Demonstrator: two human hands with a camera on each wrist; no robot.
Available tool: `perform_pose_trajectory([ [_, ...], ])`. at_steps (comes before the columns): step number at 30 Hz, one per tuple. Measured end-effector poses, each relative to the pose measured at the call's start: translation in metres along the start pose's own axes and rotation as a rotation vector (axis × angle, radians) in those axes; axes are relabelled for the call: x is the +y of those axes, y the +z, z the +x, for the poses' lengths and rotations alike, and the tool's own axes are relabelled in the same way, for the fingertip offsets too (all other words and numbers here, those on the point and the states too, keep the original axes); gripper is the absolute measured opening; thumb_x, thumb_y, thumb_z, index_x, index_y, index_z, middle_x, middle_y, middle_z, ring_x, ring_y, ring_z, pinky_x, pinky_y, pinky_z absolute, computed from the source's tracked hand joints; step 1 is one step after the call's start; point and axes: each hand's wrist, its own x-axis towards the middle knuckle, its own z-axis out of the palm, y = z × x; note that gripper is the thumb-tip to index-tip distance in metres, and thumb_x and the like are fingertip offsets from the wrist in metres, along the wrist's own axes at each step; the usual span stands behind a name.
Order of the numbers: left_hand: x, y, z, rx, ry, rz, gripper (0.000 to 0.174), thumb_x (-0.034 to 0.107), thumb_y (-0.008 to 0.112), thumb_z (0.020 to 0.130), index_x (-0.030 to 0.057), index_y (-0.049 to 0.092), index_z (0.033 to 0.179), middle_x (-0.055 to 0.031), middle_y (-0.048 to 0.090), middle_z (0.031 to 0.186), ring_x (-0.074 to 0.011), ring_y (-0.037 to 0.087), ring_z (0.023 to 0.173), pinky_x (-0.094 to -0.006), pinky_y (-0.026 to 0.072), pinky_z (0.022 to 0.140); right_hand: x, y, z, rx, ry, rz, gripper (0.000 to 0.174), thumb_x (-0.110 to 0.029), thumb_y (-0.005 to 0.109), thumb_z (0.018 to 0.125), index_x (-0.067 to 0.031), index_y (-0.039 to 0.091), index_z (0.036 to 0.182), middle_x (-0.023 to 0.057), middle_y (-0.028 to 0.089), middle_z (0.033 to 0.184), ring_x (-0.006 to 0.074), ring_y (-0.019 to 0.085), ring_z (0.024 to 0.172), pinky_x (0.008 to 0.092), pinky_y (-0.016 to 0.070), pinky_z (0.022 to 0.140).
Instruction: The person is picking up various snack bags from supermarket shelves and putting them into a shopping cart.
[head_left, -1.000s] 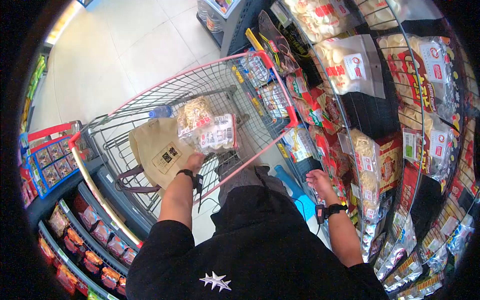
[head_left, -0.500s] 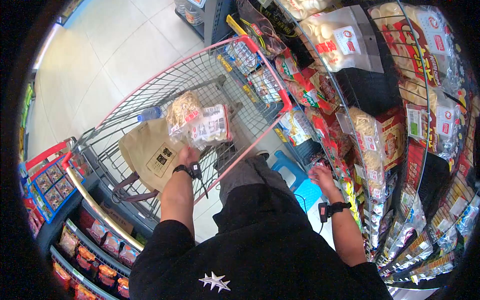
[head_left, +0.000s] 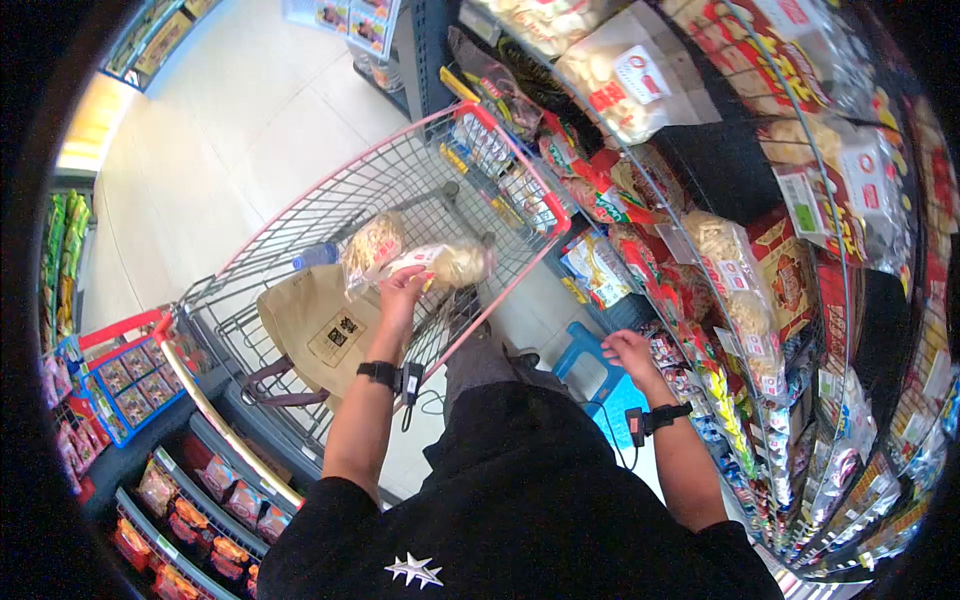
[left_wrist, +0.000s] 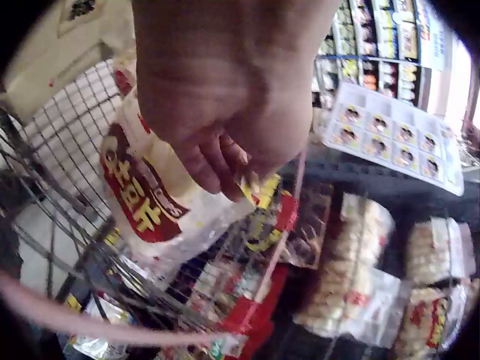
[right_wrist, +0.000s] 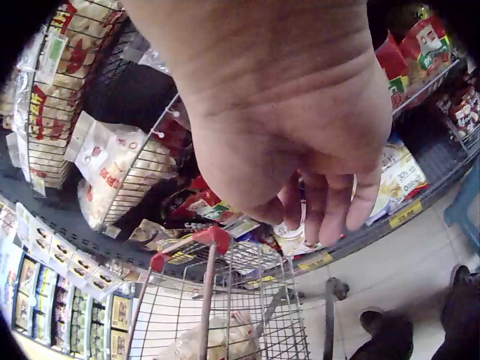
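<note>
My left hand (head_left: 403,290) pinches the edge of a clear potato chip bag (head_left: 462,265) inside the shopping cart (head_left: 484,113). In the left wrist view the bag's red and brown label (left_wrist: 142,191) shows below my curled fingers. Beside it in the cart lies another clear bag of pale snacks (head_left: 372,245). A beige tote bag (head_left: 300,300) lies next to these bags, with a blue-tinted bottle (head_left: 315,257) behind it. My right hand (head_left: 630,352) hangs empty near the right-hand shelves, its fingers loosely bent.
Wire shelves with hanging snack bags (head_left: 640,85) line the right side. A blue stool (head_left: 582,352) stands by the lower shelf. Packaged snacks (head_left: 190,520) fill a rack at lower left. Tiled floor (head_left: 230,130) stretches beyond the cart.
My left hand has moved forward onto the chip bag and grips it. The bag has turned, its white barcode side no longer facing up. My right hand stays empty by the shelves.
</note>
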Motion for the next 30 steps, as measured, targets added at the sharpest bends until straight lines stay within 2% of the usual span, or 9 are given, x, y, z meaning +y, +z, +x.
perform_pose_trajectory([
  [8,0.104,0.129,-0.123,-0.251,0.441,0.527,0.023,0.012,0.060,0.091,0.0022,0.069,0.110,-0.0052,0.070,0.097,-0.0088,0.059,0.084,-0.0247,0.0465,0.076,-0.039,0.003,-0.059,-0.024,-0.592,-0.205,0.020,-0.011,0.062,0.087,-0.0014,0.062,0.105,0.0076,0.068,0.095,0.0172,0.064,0.084,0.0320,0.0523,0.077],
  [10,0.127,0.165,-0.161,-0.395,0.496,0.642,0.025,0.012,0.059,0.091,0.0040,0.068,0.113,-0.0071,0.070,0.103,-0.0111,0.062,0.091,-0.0260,0.0472,0.082,-0.061,-0.002,-0.096,-0.004,-0.715,-0.167,0.034,-0.011,0.068,0.082,-0.0018,0.059,0.114,0.0118,0.064,0.109,0.0230,0.062,0.099,0.0337,0.0501,0.087],
  [13,0.133,0.211,-0.209,-0.631,0.572,0.678,0.029,0.012,0.058,0.091,0.0066,0.065,0.119,-0.0079,0.069,0.110,-0.0116,0.062,0.096,-0.0269,0.0470,0.086,-0.080,-0.018,-0.153,0.310,-1.050,-0.244,0.050,-0.013,0.073,0.077,-0.0035,0.054,0.123,0.0141,0.056,0.124,0.0291,0.054,0.116,0.0381,0.0440,0.098],
  [16,0.135,0.265,-0.256,-0.875,0.542,0.782,0.034,0.012,0.058,0.091,0.0076,0.062,0.124,-0.0085,0.068,0.112,-0.0120,0.062,0.098,-0.0276,0.0468,0.088,-0.073,-0.043,-0.194,0.390,-1.121,-0.158,0.060,-0.011,0.075,0.072,-0.0053,0.052,0.127,0.0139,0.050,0.133,0.0326,0.044,0.127,0.0421,0.0367,0.105],
  [18,0.135,0.300,-0.292,-0.975,0.214,0.940,0.038,0.011,0.059,0.090,0.0071,0.059,0.128,-0.0089,0.066,0.117,-0.0124,0.060,0.103,-0.0283,0.0466,0.090,-0.048,-0.064,-0.201,0.471,-1.131,-0.152,0.058,-0.009,0.074,0.071,-0.0054,0.053,0.125,0.0132,0.051,0.132,0.0330,0.044,0.127,0.0437,0.0353,0.106],
  [21,0.079,0.332,-0.297,-1.224,0.422,0.693,0.041,0.009,0.059,0.091,0.0062,0.055,0.132,-0.0091,0.063,0.122,-0.0123,0.058,0.106,-0.0286,0.0463,0.091,0.003,-0.095,-0.213,0.586,-1.160,-0.139,0.049,-0.003,0.069,0.067,-0.0054,0.060,0.115,0.0128,0.058,0.123,0.0326,0.047,0.123,0.0472,0.0333,0.107],
  [24,0.050,0.365,-0.327,-1.303,0.156,0.697,0.043,0.008,0.059,0.091,0.0055,0.053,0.133,-0.0103,0.061,0.125,-0.0124,0.057,0.108,-0.0291,0.0458,0.093,0.054,-0.119,-0.234,0.613,-1.065,-0.134,0.037,-0.002,0.066,0.070,-0.0033,0.064,0.107,0.0132,0.063,0.112,0.0322,0.055,0.113,0.0447,0.0398,0.102],
  [27,0.018,0.387,-0.349,-1.431,0.146,0.766,0.044,0.009,0.058,0.093,0.0065,0.050,0.136,-0.0023,0.061,0.119,-0.0082,0.055,0.104,-0.0245,0.0444,0.091,0.103,-0.130,-0.246,0.570,-1.017,0.083,0.029,-0.001,0.063,0.073,-0.0016,0.065,0.102,0.0143,0.066,0.105,0.0322,0.061,0.104,0.0411,0.0463,0.094],
  [30,-0.009,0.403,-0.370,-1.489,0.193,0.792,0.045,0.008,0.057,0.093,0.0053,0.048,0.137,-0.0062,0.061,0.120,-0.0120,0.057,0.109,-0.0270,0.0457,0.092,0.143,-0.140,-0.256,0.646,-1.017,0.065,0.024,-0.001,0.060,0.077,-0.0001,0.066,0.100,0.0159,0.067,0.101,0.0342,0.063,0.097,0.0395,0.0509,0.086],
])
